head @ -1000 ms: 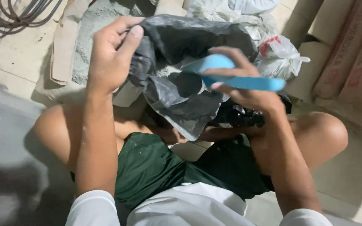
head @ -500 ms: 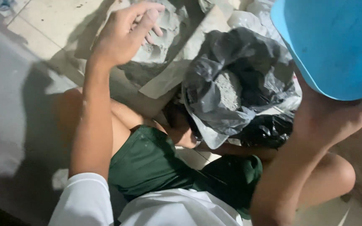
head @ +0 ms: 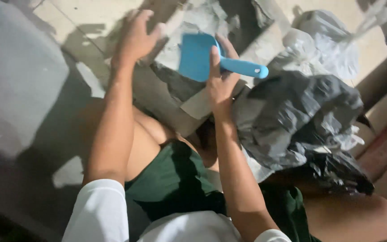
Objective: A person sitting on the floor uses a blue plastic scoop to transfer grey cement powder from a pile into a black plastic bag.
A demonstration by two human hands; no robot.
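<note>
My right hand (head: 220,83) grips a blue plastic scoop (head: 198,56) where the bowl meets the handle, and the handle sticks out to the right. The scoop's bowl rests against a pile of grey powder (head: 189,27) on the floor ahead of me. My left hand (head: 137,36) is stretched out with fingers spread beside the left edge of that pile, holding nothing. A crumpled black plastic bag (head: 292,118) lies over my right thigh, just right of my right forearm.
I sit on the floor in green shorts (head: 175,179) and a white shirt. Clear plastic bags (head: 323,42) lie at the upper right. A grey slab (head: 19,80) fills the left side, and pale floor tiles (head: 81,13) show beyond it.
The view swung to the right. My right hand brought the blue scoop down from close to the camera onto the grey pile. My left hand stays stretched out by the pile.
</note>
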